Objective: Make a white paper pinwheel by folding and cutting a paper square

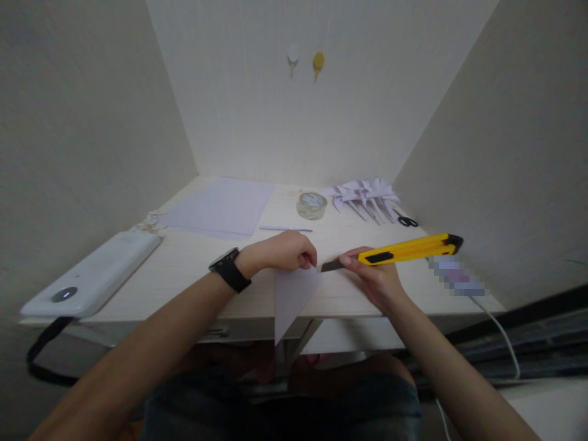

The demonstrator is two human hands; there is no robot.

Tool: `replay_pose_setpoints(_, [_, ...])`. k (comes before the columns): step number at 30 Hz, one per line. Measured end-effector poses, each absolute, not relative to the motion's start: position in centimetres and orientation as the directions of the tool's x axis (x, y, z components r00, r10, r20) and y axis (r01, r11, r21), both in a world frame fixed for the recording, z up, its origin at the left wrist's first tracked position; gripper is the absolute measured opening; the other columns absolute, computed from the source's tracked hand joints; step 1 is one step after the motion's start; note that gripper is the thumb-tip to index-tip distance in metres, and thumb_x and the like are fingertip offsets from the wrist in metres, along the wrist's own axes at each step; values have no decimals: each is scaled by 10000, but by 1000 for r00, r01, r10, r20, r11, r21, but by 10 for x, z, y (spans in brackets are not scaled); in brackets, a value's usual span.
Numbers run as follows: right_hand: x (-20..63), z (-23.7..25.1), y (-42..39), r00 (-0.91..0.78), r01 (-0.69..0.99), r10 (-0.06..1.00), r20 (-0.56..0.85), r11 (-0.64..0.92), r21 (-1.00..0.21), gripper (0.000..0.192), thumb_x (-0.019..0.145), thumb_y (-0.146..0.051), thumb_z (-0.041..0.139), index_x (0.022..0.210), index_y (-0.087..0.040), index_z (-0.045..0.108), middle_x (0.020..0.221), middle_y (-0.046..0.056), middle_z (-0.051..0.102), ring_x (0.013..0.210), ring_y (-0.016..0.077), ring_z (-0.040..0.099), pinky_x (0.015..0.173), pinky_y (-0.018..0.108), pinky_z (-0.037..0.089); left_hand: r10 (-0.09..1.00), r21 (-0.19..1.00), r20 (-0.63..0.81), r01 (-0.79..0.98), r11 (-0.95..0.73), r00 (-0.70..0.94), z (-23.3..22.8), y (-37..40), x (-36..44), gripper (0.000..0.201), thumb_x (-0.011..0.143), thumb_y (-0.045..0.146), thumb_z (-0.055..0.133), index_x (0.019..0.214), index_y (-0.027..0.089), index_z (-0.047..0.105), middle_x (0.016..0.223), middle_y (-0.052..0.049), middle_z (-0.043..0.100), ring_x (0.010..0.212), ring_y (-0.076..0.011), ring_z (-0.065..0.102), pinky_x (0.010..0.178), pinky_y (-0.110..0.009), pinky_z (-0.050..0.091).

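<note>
Head view: looking down at a pale counter [193, 269] set in a white-walled nook.

Left hand [285, 250], fingers curled shut, pressing down on a white paper [294, 294]; paper lying at the counter's near edge, its pointed lower part hanging over and down past the edge. Black watch [229, 269] sitting on the left wrist.

Right hand [374, 275] gripping a yellow knife [408, 248], fingers wrapped closed around the handle; dark blade pointing left, tip lying just beside the left fingertips and over the paper's upper right edge. Touching or just above, cannot tell.

Lying farther back: a flat sheet [220, 207] on the left, a thin strip [285, 228] just in front of it, a tape roll [312, 205] in the middle, a pile of folded paper shapes [365, 196] to the right, black scissors [407, 220] just beside the pile.

Resting at the left edge: a white device [92, 272] with a black strap [41, 355] dangling beneath. Trailing off the right edge: a white cable [500, 331].

Hanging on the back wall: two small hooks [305, 61], one white, one yellow.
</note>
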State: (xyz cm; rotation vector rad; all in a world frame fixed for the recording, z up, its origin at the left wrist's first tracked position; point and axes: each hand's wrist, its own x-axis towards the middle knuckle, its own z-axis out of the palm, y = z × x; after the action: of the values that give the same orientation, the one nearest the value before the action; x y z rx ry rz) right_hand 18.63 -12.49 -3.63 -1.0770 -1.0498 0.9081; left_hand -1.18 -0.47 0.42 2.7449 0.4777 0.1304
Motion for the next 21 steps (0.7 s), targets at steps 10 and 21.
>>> replay_pose_setpoints(10, [182,-29,-131,122,382,930,346,278,-882,99,711,-362,795,744,-268,786,791,38,770,740,229,678,720,358,539,342,308,100,297,-904,934,1,-6,-14,172,777,135,670,909,214,747,864,-19,751,798,-171,662,716,-271,427])
replay_pose_setpoints(21, [182,-31,-130,169,413,931,325,232,-880,144,723,-395,776,749,-253,775,763,32,755,719,220,659,718,358,528,324,155,138,303,-940,936,2,-11,-13,222,779,360,716,936,212,768,870,-45,750,786,-189,656,725,-287,423])
